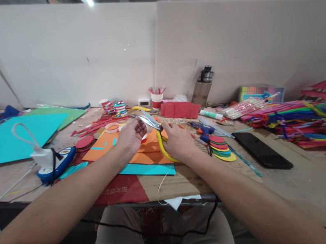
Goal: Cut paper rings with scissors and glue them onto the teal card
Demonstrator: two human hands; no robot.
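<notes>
My right hand (179,141) is wrapped round the yellow handles of a pair of scissors (151,121). Their metal blades stand apart and point up and to the left. Close to the blade tips is my left hand (132,136), its fingers curled in a pinch; whatever it holds is too small to make out. Below both hands lie orange paper sheets (144,158) with small blue strips on them, over a blue sheet (147,168). A white paper ring (112,127) rests behind my left hand.
On the right are a black phone (263,150), stacked coloured discs (222,148), a blue glue gun (206,132) and many pipe cleaners (310,122). At left sit a blue power strip (56,167) and a large turquoise sheet (12,139). A bottle (203,88) stands at the back.
</notes>
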